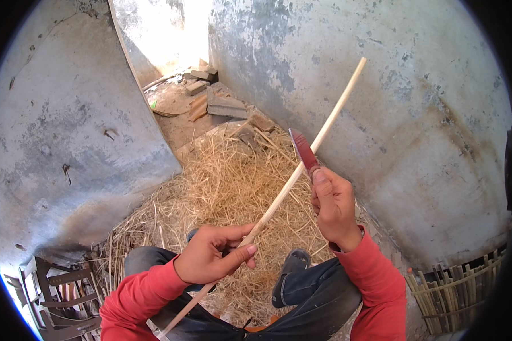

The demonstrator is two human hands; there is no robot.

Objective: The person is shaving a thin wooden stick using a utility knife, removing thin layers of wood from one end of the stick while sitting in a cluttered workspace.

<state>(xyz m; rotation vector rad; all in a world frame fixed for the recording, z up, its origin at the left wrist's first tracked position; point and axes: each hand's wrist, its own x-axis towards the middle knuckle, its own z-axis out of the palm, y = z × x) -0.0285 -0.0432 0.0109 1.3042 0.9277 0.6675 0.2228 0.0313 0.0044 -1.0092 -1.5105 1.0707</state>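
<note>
A long, pale peeled wooden stick (283, 193) slants from my lap up to the far right, its far end raised in front of the wall. My left hand (216, 254) is closed around its lower part, thumb and fingers wrapped on it. In my right hand (334, 204) I grip a short, flat, dark red blade (304, 149) that looks like a scraper or knife. The blade lies against or just over the stick's upper half; whether its edge touches the wood I cannot tell. My fingers hide the blade's lower end.
Straw-like shavings (227, 176) cover the floor before my legs. Bricks (227, 105) lie beyond them by a bright opening. A grey wall (381, 85) rises on the right, another wall (68, 131) on the left. A wooden frame (57, 295) stands lower left, a slatted basket (458, 292) lower right.
</note>
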